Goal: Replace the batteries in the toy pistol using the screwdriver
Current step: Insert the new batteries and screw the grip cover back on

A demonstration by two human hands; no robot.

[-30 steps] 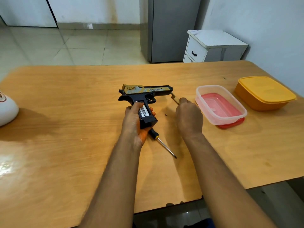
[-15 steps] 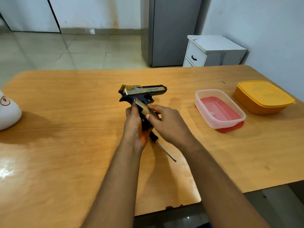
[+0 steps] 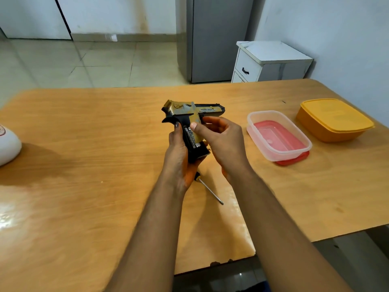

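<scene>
Our left hand (image 3: 179, 148) grips the black-and-gold plastic toy pistol (image 3: 190, 121); our right hand's (image 3: 221, 140) fingers (image 3: 194, 126) pinch the gold battery cover (image 3: 196, 131). We should seat it flush before reaching for the orange-handled screwdriver (image 3: 208, 189).

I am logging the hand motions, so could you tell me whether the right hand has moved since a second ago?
Yes. The right hand came leftward, away from the clear container, and now pinches the battery cover at the toy pistol grip.
</scene>
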